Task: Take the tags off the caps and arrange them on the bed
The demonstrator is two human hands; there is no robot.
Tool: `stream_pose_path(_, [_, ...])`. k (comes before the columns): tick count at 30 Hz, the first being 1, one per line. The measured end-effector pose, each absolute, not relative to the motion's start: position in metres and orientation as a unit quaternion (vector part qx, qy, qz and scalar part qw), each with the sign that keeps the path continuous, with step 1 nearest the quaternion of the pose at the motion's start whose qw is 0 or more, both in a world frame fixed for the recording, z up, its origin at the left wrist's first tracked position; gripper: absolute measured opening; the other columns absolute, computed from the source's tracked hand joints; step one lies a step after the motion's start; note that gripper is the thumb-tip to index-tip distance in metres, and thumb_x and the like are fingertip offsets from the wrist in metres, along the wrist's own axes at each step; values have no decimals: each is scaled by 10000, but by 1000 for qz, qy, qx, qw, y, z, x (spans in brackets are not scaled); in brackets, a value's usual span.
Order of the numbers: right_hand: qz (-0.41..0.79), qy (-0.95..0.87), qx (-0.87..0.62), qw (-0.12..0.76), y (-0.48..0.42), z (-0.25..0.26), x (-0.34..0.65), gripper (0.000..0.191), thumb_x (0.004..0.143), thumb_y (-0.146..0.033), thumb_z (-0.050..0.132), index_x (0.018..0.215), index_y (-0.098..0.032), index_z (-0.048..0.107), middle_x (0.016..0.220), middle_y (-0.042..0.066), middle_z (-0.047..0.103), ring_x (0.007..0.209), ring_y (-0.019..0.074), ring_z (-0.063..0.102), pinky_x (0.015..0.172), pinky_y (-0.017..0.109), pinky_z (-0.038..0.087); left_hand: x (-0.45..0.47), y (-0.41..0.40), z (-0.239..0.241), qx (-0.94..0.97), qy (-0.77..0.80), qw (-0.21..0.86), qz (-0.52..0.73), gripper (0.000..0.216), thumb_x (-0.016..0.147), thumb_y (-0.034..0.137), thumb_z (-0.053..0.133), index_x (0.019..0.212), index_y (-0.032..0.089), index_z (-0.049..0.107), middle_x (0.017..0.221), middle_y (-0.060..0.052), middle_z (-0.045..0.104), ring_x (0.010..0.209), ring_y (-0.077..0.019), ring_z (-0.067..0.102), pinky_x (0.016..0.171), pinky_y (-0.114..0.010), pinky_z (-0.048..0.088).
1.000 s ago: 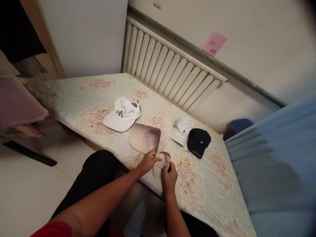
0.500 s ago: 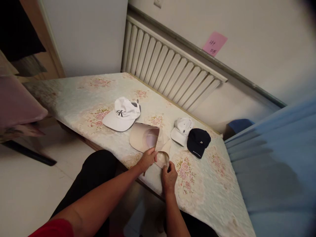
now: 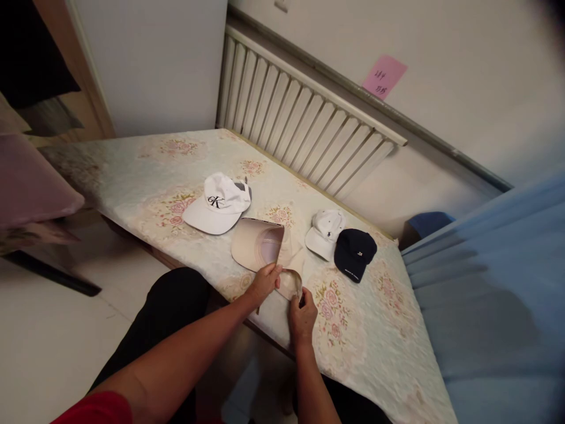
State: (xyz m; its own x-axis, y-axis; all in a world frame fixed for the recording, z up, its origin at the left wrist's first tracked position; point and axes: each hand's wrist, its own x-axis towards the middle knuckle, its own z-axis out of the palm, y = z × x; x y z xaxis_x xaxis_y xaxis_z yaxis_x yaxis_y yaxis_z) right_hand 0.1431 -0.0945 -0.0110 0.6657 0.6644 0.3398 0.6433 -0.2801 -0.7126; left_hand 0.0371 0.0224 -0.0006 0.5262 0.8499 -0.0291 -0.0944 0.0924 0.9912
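Note:
A beige baseball cap [image 3: 251, 242] lies tipped over near the table's front edge, its hollow inside facing me and its brim to the left. My left hand [image 3: 265, 284] pinches the cap's back edge by the strap opening, and a short strap end hangs below the fingers. On the other side of that opening, my right hand [image 3: 303, 312] is closed on the cap's rear edge. Just beyond the brim sits a white cap [image 3: 219, 203] with black "CK" letters. Farther right, a smaller white cap [image 3: 325, 232] stands against a dark navy cap [image 3: 355, 253].
The caps rest on a table with a pale floral cover [image 3: 375, 330]. Behind it runs a white radiator [image 3: 304, 118], with a pink note [image 3: 384, 76] on the wall above. A blue curtain [image 3: 485, 294] hangs at the right, and pink cloth [image 3: 35, 182] is at the left.

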Motion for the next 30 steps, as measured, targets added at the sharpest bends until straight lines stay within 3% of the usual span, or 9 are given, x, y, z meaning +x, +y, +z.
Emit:
stream_pose_path(4, [9, -411, -795, 446, -94, -13, 144, 319, 787, -325, 472, 1019, -169, 625, 897, 76, 680, 785, 213, 607, 735, 298, 433, 37, 22, 2, 569, 332, 663, 355, 427, 879, 548, 385, 711, 174, 505, 516, 49, 468, 413, -73, 346, 442, -215, 264])
stream_pose_path(12, [9, -408, -798, 444, -94, -10, 142, 319, 783, -321, 476, 1016, -163, 626, 876, 75, 675, 751, 213, 599, 694, 292, 428, 35, 19, 7, 510, 316, 713, 362, 388, 842, 511, 445, 897, 145, 562, 602, 44, 519, 389, -55, 344, 394, -207, 229])
stream_pose_path(21, [16, -409, -796, 446, -94, -7, 141, 298, 786, -312, 472, 996, -171, 630, 845, 62, 676, 738, 214, 599, 701, 295, 427, 36, 23, -2, 508, 298, 718, 370, 420, 846, 576, 451, 695, 184, 451, 514, 70, 427, 366, -44, 275, 385, -202, 173])
stream_pose_path(30, [17, -407, -798, 444, -94, -10, 142, 314, 783, -325, 478, 1007, -162, 627, 870, 73, 674, 755, 216, 596, 718, 301, 429, 33, 21, 8, 478, 297, 743, 362, 353, 832, 518, 496, 695, 202, 418, 502, 84, 386, 361, -53, 287, 367, -194, 192])
